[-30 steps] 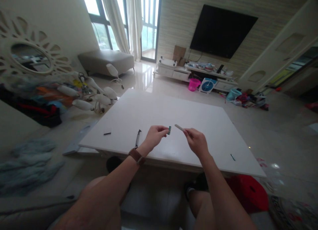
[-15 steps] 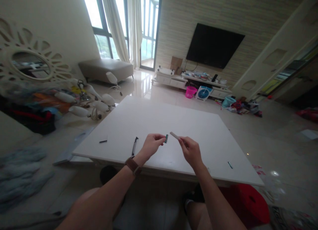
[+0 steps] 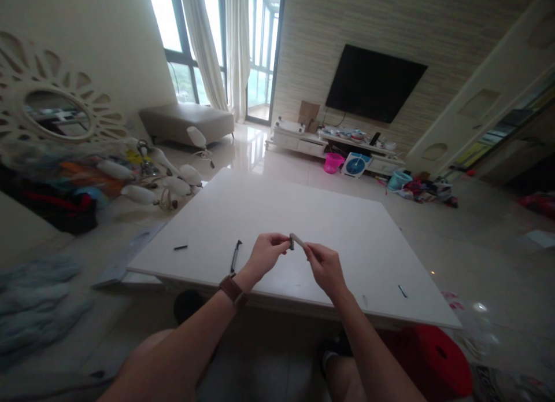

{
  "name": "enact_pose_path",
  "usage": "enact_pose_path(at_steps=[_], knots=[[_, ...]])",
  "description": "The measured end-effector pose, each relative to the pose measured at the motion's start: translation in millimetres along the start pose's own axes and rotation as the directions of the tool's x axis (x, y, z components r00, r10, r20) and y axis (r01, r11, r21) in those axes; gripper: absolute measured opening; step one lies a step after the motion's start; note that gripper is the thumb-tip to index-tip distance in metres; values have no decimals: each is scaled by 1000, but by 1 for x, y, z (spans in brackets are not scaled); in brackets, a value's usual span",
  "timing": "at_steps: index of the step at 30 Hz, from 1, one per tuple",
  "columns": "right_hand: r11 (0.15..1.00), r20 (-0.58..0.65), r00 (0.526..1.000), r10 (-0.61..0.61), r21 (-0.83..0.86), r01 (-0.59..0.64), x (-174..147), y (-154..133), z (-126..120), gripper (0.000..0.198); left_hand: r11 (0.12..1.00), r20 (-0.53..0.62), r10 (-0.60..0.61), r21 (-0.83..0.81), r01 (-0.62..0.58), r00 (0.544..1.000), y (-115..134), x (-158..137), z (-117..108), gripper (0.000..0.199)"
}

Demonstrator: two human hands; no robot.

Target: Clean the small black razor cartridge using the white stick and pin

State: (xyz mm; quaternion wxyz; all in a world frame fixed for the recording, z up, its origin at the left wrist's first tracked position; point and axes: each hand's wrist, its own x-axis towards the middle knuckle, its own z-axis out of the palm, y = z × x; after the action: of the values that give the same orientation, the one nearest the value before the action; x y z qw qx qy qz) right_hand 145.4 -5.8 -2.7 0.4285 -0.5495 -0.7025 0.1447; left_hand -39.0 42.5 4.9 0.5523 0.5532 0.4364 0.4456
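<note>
My left hand (image 3: 267, 250) pinches a small razor head (image 3: 292, 244) between thumb and fingers above the white table (image 3: 277, 199). In my right hand (image 3: 324, 265) is a slim greyish-beige stick (image 3: 298, 240), gripped near one end. The stick's far end meets or overlaps the razor head; whether they touch is unclear. A dark razor handle (image 3: 235, 256) lies left of my left hand. Farther left is a short black strip (image 3: 181, 247). At the right of the table rests another small dark razor head (image 3: 403, 291), with a small pale piece (image 3: 365, 301) near the front edge.
A red stool (image 3: 437, 358) stands under the table's right front corner. Beyond the table's left edge is a lamp with several white shades (image 3: 173, 185). A pink basket (image 3: 333, 162) and a blue-and-white fan (image 3: 355, 164) stand by the TV cabinet (image 3: 299, 140).
My right hand has moved left, bringing the stick's end from a small gap up to the razor head. My left hand has stayed almost in place.
</note>
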Motion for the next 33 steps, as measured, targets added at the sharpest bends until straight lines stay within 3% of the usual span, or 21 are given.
enact_pose_path(at_steps=[4,9,14,19,25,29,33], knots=[[997,-126,989,75,33,-72,3,5,-5,35,1000,-31,2,24,-1,1000,-1,1,-1,16],[998,46,999,2,59,-5,0,-5,1,32,998,4,59,38,-59,998,-4,1,1,14],[996,-105,991,77,47,-73,1,-6,-4,35,999,1,43,19,-43,999,-4,1,4,18],[997,67,998,16,74,-21,-2,-7,-2,33,998,14,57,-8,-57,998,-6,2,3,14],[995,-66,994,86,61,-82,-1,-5,-4,34,999,18,37,-32,-37,999,-2,0,4,18],[996,65,997,37,77,-42,-3,-9,1,32,998,11,50,-44,-49,999,-1,0,4,14],[997,27,999,28,69,-30,-3,-10,1,32,998,21,46,-47,-45,999,-2,0,3,16]])
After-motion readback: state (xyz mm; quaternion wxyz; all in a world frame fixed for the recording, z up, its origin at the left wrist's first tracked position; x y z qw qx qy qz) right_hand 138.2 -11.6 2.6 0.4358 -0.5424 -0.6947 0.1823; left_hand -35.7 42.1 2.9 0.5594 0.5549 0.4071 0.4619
